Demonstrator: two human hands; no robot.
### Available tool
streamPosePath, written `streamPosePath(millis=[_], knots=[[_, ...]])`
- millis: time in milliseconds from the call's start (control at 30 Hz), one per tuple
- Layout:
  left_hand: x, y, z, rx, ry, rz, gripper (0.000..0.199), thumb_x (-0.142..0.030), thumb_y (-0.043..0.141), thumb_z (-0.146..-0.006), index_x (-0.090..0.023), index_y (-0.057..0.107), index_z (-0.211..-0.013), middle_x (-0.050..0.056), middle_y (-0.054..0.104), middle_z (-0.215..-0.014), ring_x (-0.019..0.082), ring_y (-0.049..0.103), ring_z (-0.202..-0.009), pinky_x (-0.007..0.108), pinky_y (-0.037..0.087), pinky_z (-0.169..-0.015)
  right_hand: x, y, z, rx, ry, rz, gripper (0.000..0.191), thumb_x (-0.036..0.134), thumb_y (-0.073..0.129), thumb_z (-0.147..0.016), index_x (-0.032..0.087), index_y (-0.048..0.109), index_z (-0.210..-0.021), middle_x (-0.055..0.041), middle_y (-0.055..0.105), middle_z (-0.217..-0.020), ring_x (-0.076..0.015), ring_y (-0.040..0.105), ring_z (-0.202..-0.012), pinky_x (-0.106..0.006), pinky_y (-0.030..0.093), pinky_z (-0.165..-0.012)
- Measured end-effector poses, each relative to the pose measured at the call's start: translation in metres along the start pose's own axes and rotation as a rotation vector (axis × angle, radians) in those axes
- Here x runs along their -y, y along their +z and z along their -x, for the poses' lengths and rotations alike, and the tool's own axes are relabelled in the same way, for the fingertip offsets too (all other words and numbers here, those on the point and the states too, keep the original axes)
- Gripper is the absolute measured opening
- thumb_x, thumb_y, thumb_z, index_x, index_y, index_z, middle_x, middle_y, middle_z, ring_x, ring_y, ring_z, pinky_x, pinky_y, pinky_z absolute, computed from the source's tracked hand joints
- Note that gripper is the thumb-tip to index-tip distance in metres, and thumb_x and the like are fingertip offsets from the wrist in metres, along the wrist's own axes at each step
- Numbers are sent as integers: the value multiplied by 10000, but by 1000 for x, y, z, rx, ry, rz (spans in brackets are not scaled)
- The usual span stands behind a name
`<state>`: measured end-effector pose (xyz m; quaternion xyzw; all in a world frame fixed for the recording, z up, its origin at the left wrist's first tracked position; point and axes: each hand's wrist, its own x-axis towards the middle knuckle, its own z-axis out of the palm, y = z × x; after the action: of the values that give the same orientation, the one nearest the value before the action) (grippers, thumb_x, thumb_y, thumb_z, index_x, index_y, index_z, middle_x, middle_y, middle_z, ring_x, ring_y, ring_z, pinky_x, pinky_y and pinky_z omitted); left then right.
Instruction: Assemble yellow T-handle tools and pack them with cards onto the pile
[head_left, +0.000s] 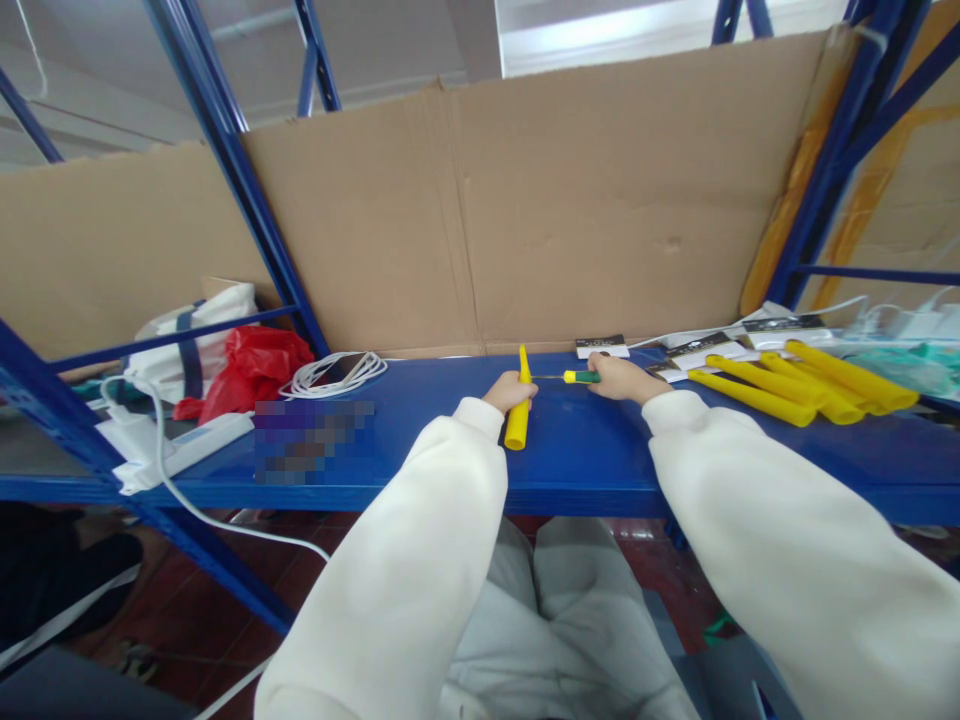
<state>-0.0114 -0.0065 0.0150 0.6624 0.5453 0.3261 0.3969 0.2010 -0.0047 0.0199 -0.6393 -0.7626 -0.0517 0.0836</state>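
My left hand (507, 391) is closed around a yellow plastic tube (517, 428), which stands out above and below the fingers and narrows toward its far end. In my right hand (619, 378) is a screwdriver (581, 377) with a green and yellow handle. Its thin shaft points left and reaches the side of the tube; whether the tip sits in a screw is too small to tell. Both hands are just above the blue shelf (442, 440). Several similar yellow tubes (757, 398) lie side by side to the right of my right hand.
Small black-and-white packets (602, 346) lie along the cardboard back panel (562, 200). On the left are a coiled white cable (335, 376), a red plastic bag (259, 362) and a white power strip (199, 447). Blue posts (217, 130) frame the shelf.
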Motion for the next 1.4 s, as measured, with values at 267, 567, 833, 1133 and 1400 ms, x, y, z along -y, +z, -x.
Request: streamPosePath(millis=[267, 567, 833, 1133, 1400], knots=[[0, 0, 0, 10, 12, 2, 217, 8, 526, -694, -169, 494, -573, -28, 510, -422, 115, 517, -428, 214, 417, -496, 0, 1, -1, -8, -19, 23, 351, 184, 567, -827, 107, 628, -1164, -190, 662, -1209, -271, 645, -1077, -284, 463, -862], [2, 0, -2, 16, 12, -2, 208, -5, 532, -690, -170, 498, -569, -20, 521, -436, 135, 541, -455, 245, 466, -553, -2, 3, -3, -21, -17, 11, 402, 145, 549, -826, 83, 603, -1220, -206, 678, -1167, -280, 641, -1084, -297, 461, -875], [-1, 1, 1, 3, 4, -17, 203, -1, 520, -691, -168, 500, -579, -24, 503, -415, 124, 514, -433, 232, 442, -518, -2, 2, -3, -59, -22, 21, 346, 164, 584, -791, 110, 625, -1130, -176, 691, -1104, -259, 646, -1014, -275, 455, -810], [-2, 0, 2, 11, 0, -1, 209, 7, 518, -683, -169, 496, -573, -24, 506, -412, 119, 515, -431, 219, 427, -492, -4, 0, -1, -36, -25, 32, 363, 159, 554, -798, 159, 646, -1150, -155, 707, -1103, -257, 660, -988, -286, 451, -789], [-1, -1, 1, -32, -8, 52, 184, 10, 515, -664, -154, 530, -583, -23, 499, -404, 113, 492, -420, 224, 430, -504, -7, -6, 2, -25, -65, 9, 356, 129, 563, -729, 160, 724, -1044, -129, 739, -1017, -249, 675, -921, -266, 464, -745]])
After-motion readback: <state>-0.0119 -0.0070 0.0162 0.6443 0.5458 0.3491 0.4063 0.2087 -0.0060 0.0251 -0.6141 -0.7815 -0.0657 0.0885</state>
